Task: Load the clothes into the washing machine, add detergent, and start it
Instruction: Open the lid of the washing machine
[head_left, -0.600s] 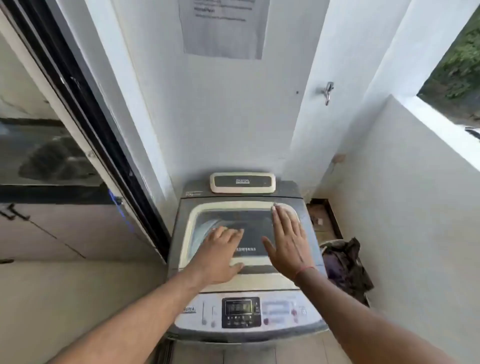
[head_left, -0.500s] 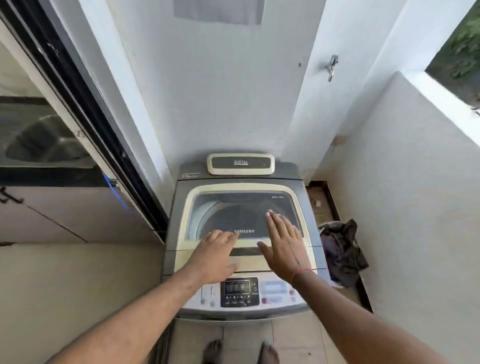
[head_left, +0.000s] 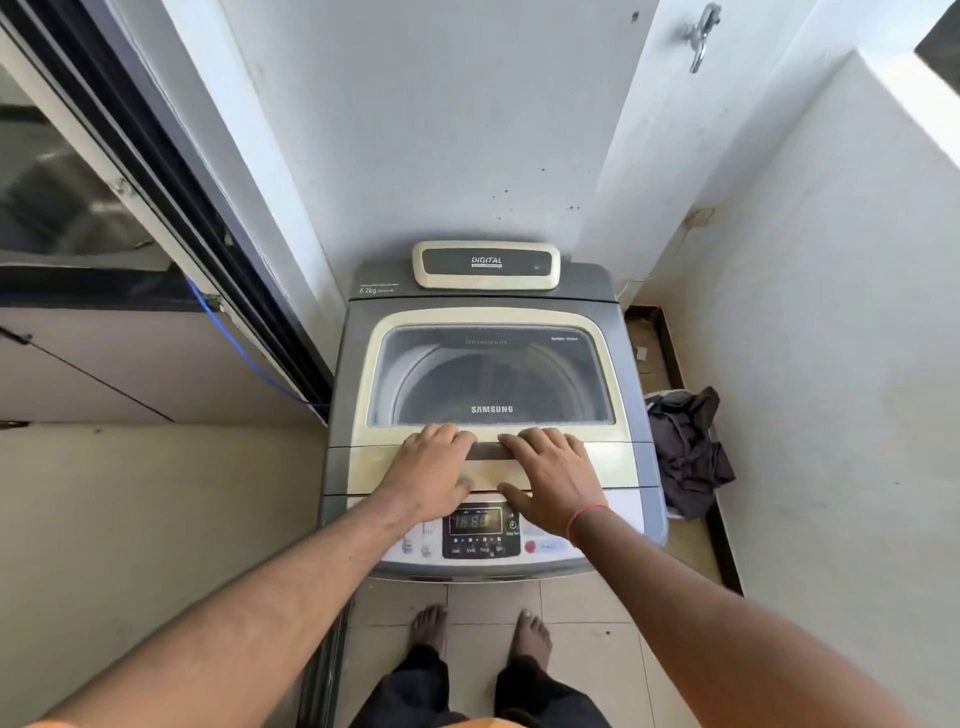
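Note:
A grey and cream top-loading washing machine (head_left: 628, 364) stands against the back wall with its glass lid (head_left: 491, 374) lying flat and closed. My left hand (head_left: 428, 470) and my right hand (head_left: 553, 478) rest side by side, palms down, on the lid's front strip by its dark handle recess (head_left: 488, 451). Neither hand holds anything. Just below the hands is the control panel with a lit display (head_left: 475, 521). A pile of dark clothes (head_left: 685, 447) lies on the floor to the right of the machine. No detergent is visible.
A white wall runs close along the right side, with a tap (head_left: 698, 36) high up. A sliding glass door with a dark frame (head_left: 171, 208) is on the left, a blue cable (head_left: 234, 343) along it. My bare feet (head_left: 480, 631) stand on the tiles in front.
Both hands slid back from the glass window toward the lid's front edge, and the lid came down flat. The camera tilted downward, so my feet came into view.

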